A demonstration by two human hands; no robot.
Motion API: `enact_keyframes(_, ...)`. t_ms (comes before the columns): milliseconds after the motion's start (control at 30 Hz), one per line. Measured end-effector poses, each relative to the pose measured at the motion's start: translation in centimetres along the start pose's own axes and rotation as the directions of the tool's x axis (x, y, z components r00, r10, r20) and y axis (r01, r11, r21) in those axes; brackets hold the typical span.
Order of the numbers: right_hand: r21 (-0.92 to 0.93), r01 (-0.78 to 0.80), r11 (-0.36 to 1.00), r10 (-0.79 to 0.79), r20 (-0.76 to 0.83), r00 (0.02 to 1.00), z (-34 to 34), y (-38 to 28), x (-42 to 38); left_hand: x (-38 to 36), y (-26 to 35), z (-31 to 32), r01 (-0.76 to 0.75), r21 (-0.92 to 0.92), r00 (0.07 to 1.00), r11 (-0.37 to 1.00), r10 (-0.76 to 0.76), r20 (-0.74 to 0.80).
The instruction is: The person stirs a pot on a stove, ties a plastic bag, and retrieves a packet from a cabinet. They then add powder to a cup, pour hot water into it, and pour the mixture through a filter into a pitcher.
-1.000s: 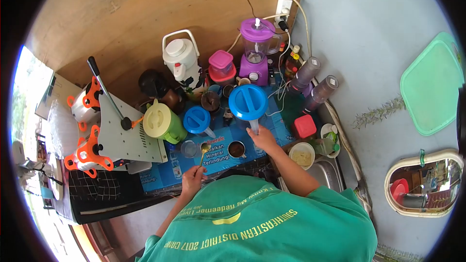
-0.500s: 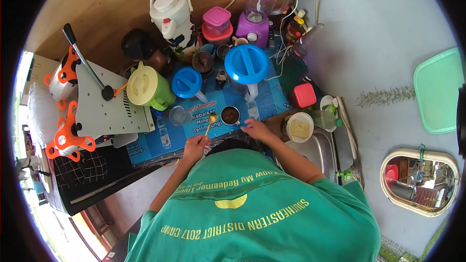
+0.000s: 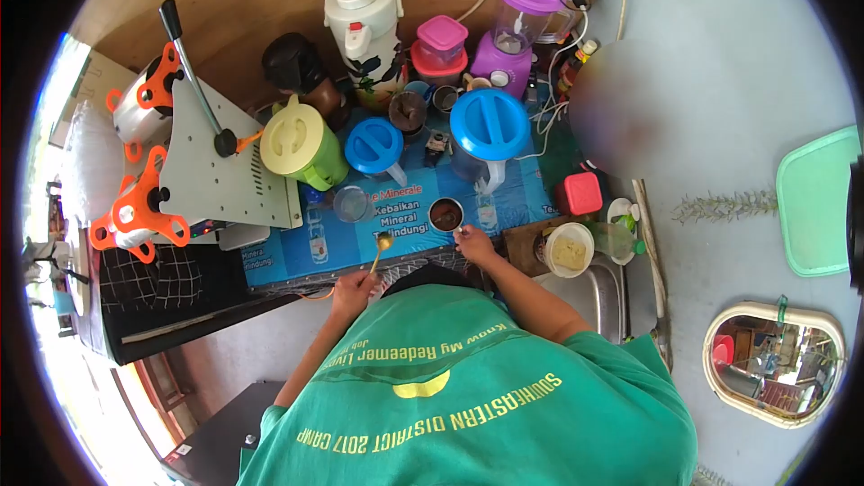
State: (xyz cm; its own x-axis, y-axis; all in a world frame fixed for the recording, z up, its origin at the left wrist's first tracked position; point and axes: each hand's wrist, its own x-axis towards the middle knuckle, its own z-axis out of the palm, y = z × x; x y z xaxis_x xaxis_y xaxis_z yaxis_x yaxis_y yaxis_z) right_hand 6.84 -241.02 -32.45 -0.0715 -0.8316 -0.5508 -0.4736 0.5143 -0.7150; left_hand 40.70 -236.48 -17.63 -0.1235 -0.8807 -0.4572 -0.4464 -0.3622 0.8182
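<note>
A gold-coloured spoon [image 3: 376,257] stands bowl-up in my left hand [image 3: 355,291], the fingers closed round its handle. Its bowl is in front of the table's edge, apart from the cup. My right hand [image 3: 474,245] pinches the handle of a metal-looking cup [image 3: 445,214] that holds something dark brown. The cup is on the blue printed table cover [image 3: 400,218]. Left of it stands a clear glass [image 3: 351,203]. Behind are a blue-lidded pitcher [image 3: 490,130], a smaller blue-lidded jug [image 3: 374,149] and a jar of dark contents [image 3: 408,112].
On the left stands a cup-sealing machine [image 3: 225,162] with orange knobs, beside a green pitcher [image 3: 301,144]. A floral thermos [image 3: 364,31] and a purple blender [image 3: 508,54] line the back. To the right are an open tub [image 3: 569,252], a red-lidded container [image 3: 580,193] and a sink [image 3: 594,297].
The spoon has moved away from the cup, left and toward me, with my left hand. My right fingers have closed on the cup handle. The camera view has shifted slightly.
</note>
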Motion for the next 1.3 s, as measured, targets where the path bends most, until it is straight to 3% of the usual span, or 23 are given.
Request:
enact_keyframes(100,-0.004,0.077,0.997,-0.077,-0.108,0.991,-0.5,1.0,-0.6,-1.2,-0.4,-0.7,0.049,0.069,0.999,0.996,-0.048,-0.018)
enact_keyframes(167,-0.274,0.273,0.922,-0.311,-0.106,0.944,-4.8,-2.1,-4.4,-1.6,-1.4,-0.8,0.061,0.033,0.998,0.998,-0.061,0.005)
enact_keyframes(267,-0.417,0.326,0.848,-0.462,-0.284,0.840,-15.3,-10.2,-9.4,-2.2,-0.3,-1.1,0.049,0.025,0.998,0.998,-0.050,0.038)
enact_keyframes(300,-0.450,0.318,0.834,-0.520,-0.449,0.727,-18.6,-11.7,-10.1,-2.5,0.4,-1.2,0.059,0.061,0.998,0.996,-0.061,0.031)
enact_keyframes(333,-0.322,0.217,0.921,-0.379,-0.625,0.682,-22.1,-14.2,-11.5,-2.4,0.4,-1.0,0.049,0.064,0.998,0.997,-0.052,0.039)
enact_keyframes(367,-0.354,0.315,0.881,-0.471,-0.723,0.505,-26.1,-13.4,-10.6,-2.3,0.4,-0.8,0.054,0.060,0.997,0.997,-0.057,0.049)
enact_keyframes(400,-0.297,0.394,0.870,-0.443,-0.822,0.358,-29.3,-14.6,-11.0,-2.1,0.4,-0.6,0.061,0.056,0.996,0.997,-0.064,0.056)
enact_keyframes(433,-0.237,0.346,0.908,-0.331,-0.912,0.244,-32.4,-15.2,-10.8,-1.8,0.6,-0.4,0.055,0.055,0.997,0.997,-0.059,0.058)
enact_keyframes(467,-0.252,0.287,0.924,-0.303,-0.941,0.152,-35.4,-15.1,-10.3,-1.4,0.8,-0.1,0.084,0.040,0.994,0.996,-0.086,0.069)
enact_keyframes(500,-0.254,0.287,0.924,-0.304,-0.942,0.145,-37.8,-14.6,-9.5,-1.0,1.0,0.1,0.111,0.025,0.990,0.994,-0.112,0.081)
enact_keyframes(567,-0.475,-0.020,0.880,-0.475,-0.879,-0.046,-41.0,-12.9,-7.0,0.3,-0.2,0.7,0.088,-0.036,0.993,0.995,-0.085,0.082)
enact_keyframes(600,-0.475,-0.016,0.880,-0.475,-0.878,-0.054,-41.7,-12.4,-5.8,0.9,-0.5,1.0,0.073,-0.097,0.995,0.993,-0.066,0.081)
enact_keyframes(667,-0.312,-0.017,0.950,-0.299,-0.924,0.238,-42.8,-11.9,-4.5,1.3,0.8,1.3,0.052,-0.084,0.996,0.995,-0.046,0.077)
enact_keyframes(700,-0.312,-0.013,0.950,-0.301,-0.925,0.232,-43.0,-12.2,-4.6,1.5,1.4,1.3,0.041,-0.069,0.996,0.997,-0.036,0.077)
enact_keyframes(800,-0.147,-0.041,0.988,-0.117,-0.901,0.417,-42.7,-15.5,-7.0,1.8,2.3,1.4,0.009,-0.011,0.997,1.000,-0.008,0.083)
enact_keyframes(900,-0.165,-0.076,0.983,-0.116,-0.890,0.441,-43.9,-14.1,-6.1,1.6,3.0,1.3,0.025,-0.004,0.995,1.000,-0.024,0.092)
enact_keyframes(933,-0.167,-0.072,0.983,-0.118,-0.890,0.441,-44.1,-14.3,-6.3,1.6,3.3,1.2,0.023,-0.005,0.996,1.000,-0.022,0.089)
enact_keyframes(1000,-0.156,-0.006,0.988,-0.148,-0.948,0.281,-44.6,-15.1,-7.3,1.3,3.8,1.1,0.041,0.014,0.995,0.999,-0.042,0.090)
enact_keyframes(1100,-0.089,0.074,0.993,-0.112,-0.906,0.409,-45.9,-18.9,-10.9,0.6,5.5,1.2,0.003,0.032,0.999,0.999,-0.004,0.042)
enact_keyframes(1133,-0.089,0.077,0.993,-0.113,-0.908,0.404,-46.3,-19.5,-11.5,0.7,6.0,1.1,-0.004,0.032,0.999,0.999,0.002,0.042)
enact_keyframes(1233,-0.158,0.407,0.900,-0.207,-0.975,0.079,-46.3,-20.4,-12.8,1.3,6.5,1.3,0.011,0.019,0.998,1.000,-0.012,0.055)
enact_keyframes(1267,-0.160,0.408,0.899,-0.210,-0.974,0.081,-46.0,-20.3,-13.3,1.9,6.0,1.4,0.016,-0.109,0.997,0.994,-0.008,0.074)
enact_keyframes(1300,-0.008,0.690,0.724,-0.124,-0.985,0.118,-45.6,-19.9,-14.0,2.2,5.7,1.5,0.022,-0.235,0.996,0.972,-0.001,0.091)
